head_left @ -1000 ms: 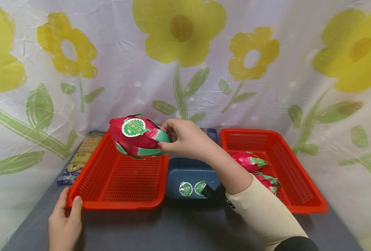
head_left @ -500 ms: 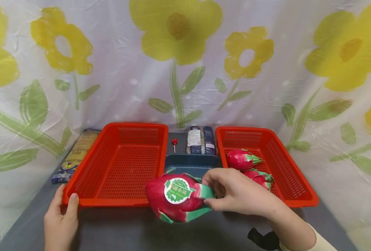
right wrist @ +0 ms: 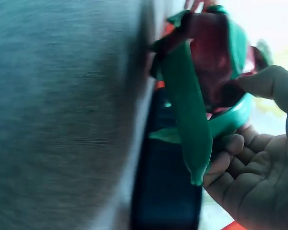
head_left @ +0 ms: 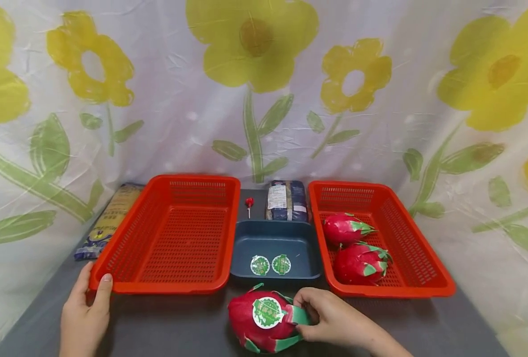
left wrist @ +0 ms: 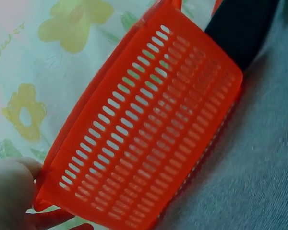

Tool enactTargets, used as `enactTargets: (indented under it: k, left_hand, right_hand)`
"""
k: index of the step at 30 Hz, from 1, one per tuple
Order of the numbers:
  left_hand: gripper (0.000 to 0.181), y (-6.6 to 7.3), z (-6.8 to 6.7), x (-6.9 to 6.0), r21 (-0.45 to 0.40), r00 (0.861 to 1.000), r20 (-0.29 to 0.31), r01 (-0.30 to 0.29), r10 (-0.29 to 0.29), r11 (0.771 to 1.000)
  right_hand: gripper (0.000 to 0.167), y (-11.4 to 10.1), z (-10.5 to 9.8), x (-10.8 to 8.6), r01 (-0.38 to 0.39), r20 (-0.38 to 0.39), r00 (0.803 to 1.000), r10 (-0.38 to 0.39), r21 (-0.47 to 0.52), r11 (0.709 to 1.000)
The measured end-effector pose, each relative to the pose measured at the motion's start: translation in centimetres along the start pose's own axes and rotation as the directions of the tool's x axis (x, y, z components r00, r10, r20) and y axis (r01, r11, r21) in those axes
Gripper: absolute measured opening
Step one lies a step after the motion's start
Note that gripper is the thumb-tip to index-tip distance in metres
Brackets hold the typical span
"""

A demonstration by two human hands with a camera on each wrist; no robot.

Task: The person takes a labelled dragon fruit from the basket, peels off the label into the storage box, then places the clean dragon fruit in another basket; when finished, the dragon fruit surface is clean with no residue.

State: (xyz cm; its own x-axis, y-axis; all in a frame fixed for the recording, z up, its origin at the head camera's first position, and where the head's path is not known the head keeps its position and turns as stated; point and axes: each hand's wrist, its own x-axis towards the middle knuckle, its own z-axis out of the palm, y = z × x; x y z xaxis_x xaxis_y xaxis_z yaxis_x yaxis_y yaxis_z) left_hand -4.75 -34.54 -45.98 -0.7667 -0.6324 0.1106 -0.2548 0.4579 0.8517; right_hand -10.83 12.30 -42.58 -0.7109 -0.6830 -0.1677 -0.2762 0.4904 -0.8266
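Note:
My right hand pinches the green leafy end of a dragon fruit, low over the table in front of the blue tray. A round green-and-white sticker is on the fruit's upper side. In the right wrist view, the thumb and fingers hold its green leaves. Whether the fruit touches the table cannot be told. My left hand grips the front left corner of the left red basket, which holds nothing. Two similar stickers lie in the tray.
The right red basket holds two dragon fruits. Behind the tray are a red lollipop and a dark blue packet. A yellow-and-blue bag lies left of the left basket. A flowered curtain hangs behind.
My right hand has carried the dragon fruit from above the left basket rightward and down to the table's front, uncovering the tray. My left hand stays on the basket corner.

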Motion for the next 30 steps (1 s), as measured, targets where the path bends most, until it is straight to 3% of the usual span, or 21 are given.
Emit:
enactTargets:
  k: [4, 6, 8, 10, 12, 14, 17, 20, 24, 26, 28, 30]
  left_hand:
    - [0.066, 0.7, -0.4, -0.2, 0.105, 0.998, -0.010, -0.063, 0.065, 0.992]
    - [0.067, 1.3, -0.5, -0.7, 0.159, 0.990, -0.073, -0.105, 0.117, 0.982]
    - [0.065, 2.2, -0.5, -1.4, 0.185, 0.968, -0.157, -0.165, 0.195, 0.969]
    - [0.061, 3.3, -0.3, -2.4, 0.180, 0.928, -0.230, -0.254, 0.292, 0.950]
    - [0.058, 4.5, 0.1, -3.3, 0.166, 0.865, -0.275, -0.388, 0.420, 0.907]
    - [0.058, 5.8, 0.6, -4.3, 0.149, 0.813, -0.270, -0.494, 0.516, 0.857]
    - [0.063, 7.2, 1.7, -5.6, 0.087, 0.745, -0.205, -0.632, 0.634, 0.770]
    - [0.069, 8.2, 3.0, -6.6, -0.023, 0.682, -0.128, -0.727, 0.720, 0.686]
    - [0.073, 9.3, 4.7, -8.3, -0.132, 0.625, 0.033, -0.771, 0.780, 0.623]
    - [0.073, 9.8, 5.4, -9.4, -0.151, 0.622, 0.133, -0.757, 0.771, 0.636]
    - [0.072, 10.3, 6.2, -10.4, -0.176, 0.631, 0.239, -0.719, 0.738, 0.672]
    - [0.069, 10.7, 7.0, -11.2, -0.209, 0.631, 0.343, -0.671, 0.696, 0.712]
  right_hand:
    - [0.022, 1.3, 0.6, 0.2, -0.009, -0.023, 1.000, 0.009, 0.037, 0.999]
    - [0.024, 1.6, 0.8, 0.2, 0.006, -0.041, 0.999, -0.005, 0.038, 0.999]
    - [0.025, 1.9, 1.0, 0.2, 0.020, -0.058, 0.998, -0.018, 0.028, 0.999]
    - [0.025, 2.0, 1.0, 0.2, 0.031, -0.070, 0.997, -0.029, 0.028, 0.999]
    - [0.025, 2.0, 1.0, 0.2, 0.031, -0.075, 0.997, -0.029, 0.032, 0.999]
    - [0.025, 2.1, 0.9, 0.2, 0.045, -0.086, 0.995, -0.044, 0.014, 0.999]
    - [0.025, 2.2, 0.9, 0.1, 0.081, -0.119, 0.989, -0.083, -0.025, 0.996]
    - [0.025, 2.4, 1.0, 0.1, 0.133, -0.160, 0.977, -0.144, -0.080, 0.988]
    - [0.027, 2.6, 1.3, 0.1, 0.179, -0.189, 0.962, -0.198, -0.112, 0.977]
    - [0.027, 2.6, 1.4, 0.0, 0.184, -0.194, 0.960, -0.202, -0.109, 0.977]
    - [0.026, 2.4, 1.4, -0.1, 0.175, -0.195, 0.962, -0.191, -0.096, 0.980]
    - [0.027, 2.3, 1.5, -0.3, 0.162, -0.202, 0.963, -0.177, -0.088, 0.983]
